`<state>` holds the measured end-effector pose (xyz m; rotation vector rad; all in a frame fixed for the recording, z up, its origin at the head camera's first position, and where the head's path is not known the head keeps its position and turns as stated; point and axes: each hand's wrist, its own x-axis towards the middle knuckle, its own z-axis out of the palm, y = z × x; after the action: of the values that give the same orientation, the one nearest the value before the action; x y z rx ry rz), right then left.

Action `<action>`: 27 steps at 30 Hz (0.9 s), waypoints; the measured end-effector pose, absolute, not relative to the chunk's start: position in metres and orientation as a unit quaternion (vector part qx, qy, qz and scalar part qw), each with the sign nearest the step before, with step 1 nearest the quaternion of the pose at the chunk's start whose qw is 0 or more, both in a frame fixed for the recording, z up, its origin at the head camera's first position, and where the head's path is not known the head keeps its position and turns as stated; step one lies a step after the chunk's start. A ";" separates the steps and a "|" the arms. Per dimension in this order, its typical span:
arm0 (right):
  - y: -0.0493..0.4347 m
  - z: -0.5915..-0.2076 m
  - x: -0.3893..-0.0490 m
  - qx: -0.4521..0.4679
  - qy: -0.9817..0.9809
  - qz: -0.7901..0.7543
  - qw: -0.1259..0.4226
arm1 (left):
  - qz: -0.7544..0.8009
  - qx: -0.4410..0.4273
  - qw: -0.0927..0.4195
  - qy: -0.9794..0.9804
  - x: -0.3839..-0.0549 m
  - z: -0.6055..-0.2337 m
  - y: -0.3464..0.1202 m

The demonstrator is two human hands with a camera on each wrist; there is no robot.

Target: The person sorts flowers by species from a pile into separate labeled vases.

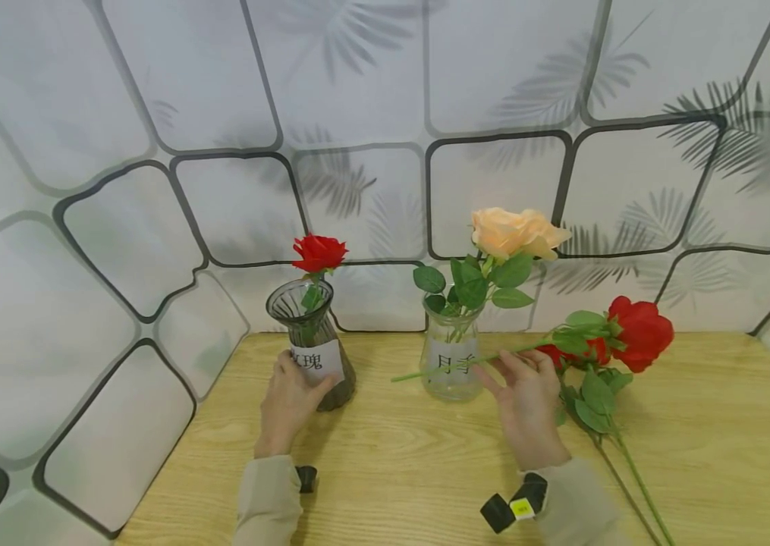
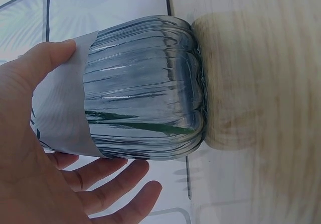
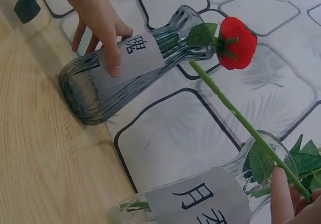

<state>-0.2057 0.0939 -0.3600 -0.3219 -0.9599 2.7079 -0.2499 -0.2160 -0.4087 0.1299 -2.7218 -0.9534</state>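
**Red artificial-looking rose on a long green stem (image 1: 640,334) held crosswise, cut end pointing left**

Nearest, two loose stems (image 1: 630,466) slant across a pale wood-grain tabletop (image 1: 391,470) toward more red blooms at right. Just beyond, a person's right hand (image 1: 528,394) pinches the held rose's stem between thumb and fingers, bloom to the right. At left, the left hand (image 1: 292,402) grips a smoky-grey ribbed glass vase (image 2: 140,73) by its white paper label (image 1: 319,360), thumb and fingers on opposite sides.

The key angle: the stem's long axis runs sideways, crossing in front of a clear glass vase (image 1: 451,392), while the grey vase's open mouth faces up, left of the cut end and higher. The left hand is nearer that mouth.

The grey vase bears one red rose (image 1: 319,252); the clear one, peach blooms (image 1: 517,231). Behind stands a leaf-printed white wall (image 1: 357,76).
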 end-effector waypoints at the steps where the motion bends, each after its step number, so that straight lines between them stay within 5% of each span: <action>1: 0.092 -0.359 -0.206 -0.109 -0.324 0.931 0.125 | -0.327 0.044 0.127 -0.935 -0.250 -0.409 -0.216; 27: 0.039 -0.338 -0.221 -0.042 -0.316 0.931 0.181 | -0.324 0.039 0.126 -0.937 -0.251 -0.408 -0.216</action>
<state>-0.2214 0.0391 -0.3378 -0.1180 -0.8920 2.6283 -0.2509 -0.2164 -0.4082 0.1141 -2.7285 -0.9432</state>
